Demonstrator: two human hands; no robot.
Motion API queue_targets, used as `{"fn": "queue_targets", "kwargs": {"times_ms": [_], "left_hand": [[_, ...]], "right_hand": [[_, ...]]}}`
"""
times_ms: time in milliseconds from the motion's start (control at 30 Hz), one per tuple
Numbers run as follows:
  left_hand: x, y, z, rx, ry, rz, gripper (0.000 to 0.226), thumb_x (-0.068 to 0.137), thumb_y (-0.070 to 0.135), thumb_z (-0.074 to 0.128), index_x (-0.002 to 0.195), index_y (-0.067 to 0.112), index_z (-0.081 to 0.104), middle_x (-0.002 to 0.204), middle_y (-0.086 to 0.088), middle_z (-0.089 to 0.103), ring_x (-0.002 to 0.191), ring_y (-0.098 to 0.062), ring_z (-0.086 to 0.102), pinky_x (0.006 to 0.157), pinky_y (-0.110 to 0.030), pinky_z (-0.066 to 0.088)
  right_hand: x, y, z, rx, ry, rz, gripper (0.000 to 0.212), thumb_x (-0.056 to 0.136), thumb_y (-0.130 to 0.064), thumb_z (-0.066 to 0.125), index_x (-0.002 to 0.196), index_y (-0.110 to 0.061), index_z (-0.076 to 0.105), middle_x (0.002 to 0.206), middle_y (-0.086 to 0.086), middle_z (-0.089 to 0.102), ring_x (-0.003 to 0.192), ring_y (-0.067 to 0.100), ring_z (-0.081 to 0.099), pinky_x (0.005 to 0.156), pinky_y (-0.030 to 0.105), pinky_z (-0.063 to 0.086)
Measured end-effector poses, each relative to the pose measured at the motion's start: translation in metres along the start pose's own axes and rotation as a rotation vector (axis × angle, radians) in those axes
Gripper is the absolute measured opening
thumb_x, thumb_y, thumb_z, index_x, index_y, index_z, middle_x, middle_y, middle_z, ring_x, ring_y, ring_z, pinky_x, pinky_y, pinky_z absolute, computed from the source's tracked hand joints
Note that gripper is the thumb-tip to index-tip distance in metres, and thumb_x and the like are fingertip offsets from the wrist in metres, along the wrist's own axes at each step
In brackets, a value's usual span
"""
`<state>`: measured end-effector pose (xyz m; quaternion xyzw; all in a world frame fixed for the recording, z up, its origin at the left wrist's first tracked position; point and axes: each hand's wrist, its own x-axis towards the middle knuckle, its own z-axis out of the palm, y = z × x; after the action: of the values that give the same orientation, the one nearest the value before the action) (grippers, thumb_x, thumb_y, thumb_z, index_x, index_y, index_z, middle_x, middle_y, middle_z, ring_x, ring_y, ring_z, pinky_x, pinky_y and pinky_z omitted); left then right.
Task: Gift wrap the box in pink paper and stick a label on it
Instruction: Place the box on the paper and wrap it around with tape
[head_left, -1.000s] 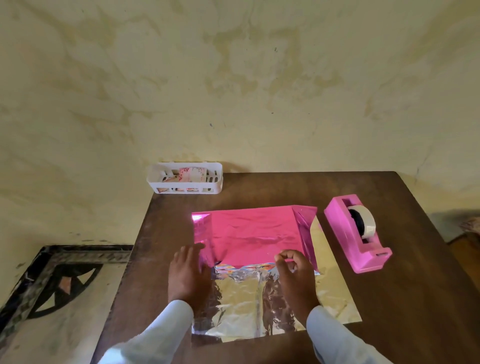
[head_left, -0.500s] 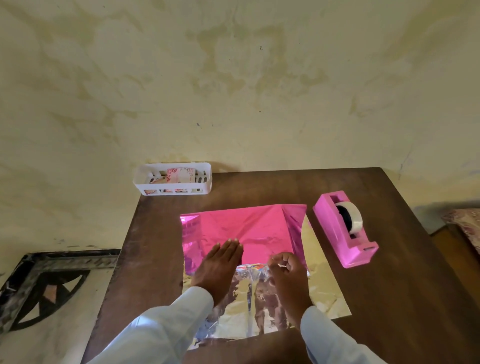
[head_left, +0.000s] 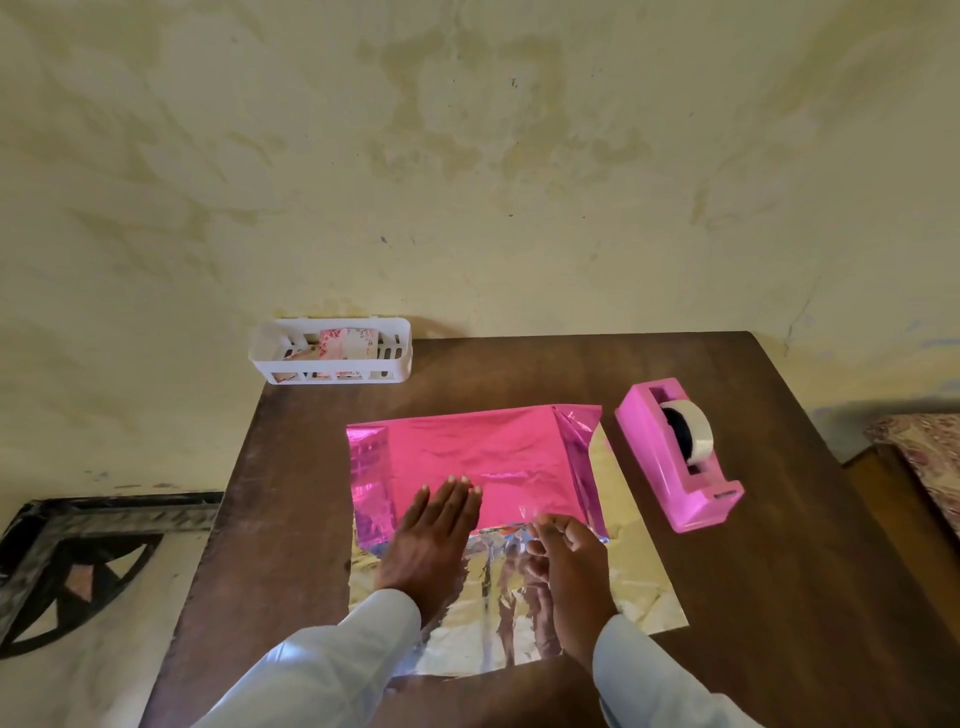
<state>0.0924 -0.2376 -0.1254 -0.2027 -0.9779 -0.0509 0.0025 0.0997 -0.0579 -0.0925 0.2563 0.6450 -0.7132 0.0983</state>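
- Floor (head_left: 78, 561), far left: a dark patterned border, cut off by the frame edge.
- Basket (head_left: 270, 358): white and slotted, on the table's far left corner against the wall. Floral cards sit in it, half hidden by its wall.
- Table (head_left: 779, 597): dark wood; its near edge is cut off.
- Paper (head_left: 509, 447): in the middle of the table, pink side folded from the far side toward the near. Its silver underside is spread nearer and is partly covered by both sleeves.
- Box: hidden under the pink fold; only the raised shape shows.
- Left hand (head_left: 431, 540): lies flat on the fold's near left part, grip straight with fingers pressed together.
- Right hand (head_left: 571, 561): at the fold's near edge, grip curled, fingertips pinching a small clear strip (head_left: 525, 512). It looks like tape but is hard to make out.
- Dispenser (head_left: 670, 478): pink, right of the paper and apart from it, holding a white tape roll (head_left: 698, 441).
- Cloth (head_left: 924, 457): patterned, far right, cut off.
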Motion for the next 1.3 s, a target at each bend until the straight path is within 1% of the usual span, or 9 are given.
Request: {"fn": "queue_targets", "kwargs": {"times_ms": [167,367,467,567,633,733,967,1067,1300], "left_hand": [[0.001,0.010,0.011,0.053,-0.002,0.079,0.069,0.076,0.009,0.030,0.145,0.011,0.039,0.146,-0.012,0.052,0.133,-0.031,0.051,0.111,-0.052,0.037],[-0.003,0.015,0.016,0.102,-0.012,0.086,0.074,0.074,0.013,0.042,0.148,0.010,0.042,0.153,-0.012,0.043,0.139,-0.031,0.043,0.110,-0.052,0.025],[-0.003,0.015,0.014,0.073,0.023,0.083,0.069,0.071,0.013,0.062,0.139,0.012,0.056,0.145,-0.011,0.052,0.131,-0.033,0.053,0.109,-0.053,0.041],[0.003,0.012,0.008,0.020,0.088,0.049,0.065,0.062,0.016,0.085,0.124,0.013,0.066,0.126,-0.011,0.065,0.107,-0.034,0.064,0.087,-0.047,0.054],[0.010,0.009,0.003,0.021,0.137,0.033,0.062,0.061,0.017,0.086,0.120,0.012,0.066,0.116,-0.009,0.066,0.097,-0.031,0.061,0.081,-0.042,0.051],[0.019,0.006,-0.001,0.008,0.163,0.029,0.058,0.061,0.014,0.084,0.116,0.011,0.068,0.108,-0.006,0.065,0.092,-0.028,0.059,0.077,-0.040,0.050],[0.027,0.002,-0.007,-0.026,0.094,0.002,0.058,0.051,0.009,0.085,0.107,0.015,0.069,0.103,-0.004,0.067,0.087,-0.027,0.062,0.071,-0.038,0.051],[0.027,0.001,-0.006,-0.030,0.079,-0.014,0.061,0.051,0.009,0.084,0.110,0.014,0.068,0.107,-0.006,0.066,0.091,-0.028,0.061,0.073,-0.039,0.052],[0.028,0.003,-0.005,-0.033,0.066,-0.027,0.059,0.053,0.007,0.082,0.109,0.015,0.065,0.106,-0.005,0.064,0.089,-0.029,0.059,0.072,-0.040,0.051]], "right_hand": [[-0.003,-0.003,0.008,0.006,-0.004,-0.056,0.022,0.098,-0.018,0.060,0.091,0.002,0.064,0.067,0.009,0.061,0.057,0.016,0.052,0.050,0.021,0.045],[0.012,-0.003,-0.001,0.039,0.086,-0.006,0.012,0.095,-0.018,0.065,0.093,-0.006,0.069,0.089,0.014,0.073,0.076,0.025,0.066,0.060,0.028,0.052],[0.018,-0.001,-0.006,0.033,0.107,0.019,0.011,0.094,-0.018,0.066,0.094,-0.007,0.069,0.090,0.015,0.075,0.081,0.028,0.070,0.064,0.030,0.054],[0.017,0.001,-0.007,0.015,0.102,0.017,0.011,0.094,-0.020,0.066,0.093,-0.010,0.069,0.086,0.012,0.075,0.085,0.031,0.072,0.072,0.035,0.058],[0.015,0.000,-0.006,0.015,0.095,0.003,0.009,0.094,-0.020,0.066,0.092,-0.011,0.068,0.086,0.012,0.075,0.084,0.030,0.072,0.077,0.038,0.058],[0.013,-0.004,-0.006,0.048,0.092,0.005,0.008,0.093,-0.016,0.067,0.090,-0.009,0.067,0.088,0.017,0.074,0.079,0.028,0.068,0.070,0.033,0.056],[0.023,0.003,-0.009,-0.027,0.053,0.013,0.018,0.094,-0.023,0.066,0.098,-0.005,0.068,0.090,0.016,0.074,0.067,0.016,0.062,0.063,0.030,0.050],[0.023,0.007,-0.011,-0.073,0.052,0.025,0.011,0.095,-0.027,0.066,0.096,-0.016,0.069,0.104,0.001,0.074,0.097,0.015,0.068,0.084,0.032,0.055],[0.020,0.008,-0.010,-0.142,0.060,-0.002,0.010,0.096,-0.029,0.062,0.098,-0.021,0.067,0.119,0.001,0.069,0.113,0.019,0.063,0.087,0.027,0.048]]}}
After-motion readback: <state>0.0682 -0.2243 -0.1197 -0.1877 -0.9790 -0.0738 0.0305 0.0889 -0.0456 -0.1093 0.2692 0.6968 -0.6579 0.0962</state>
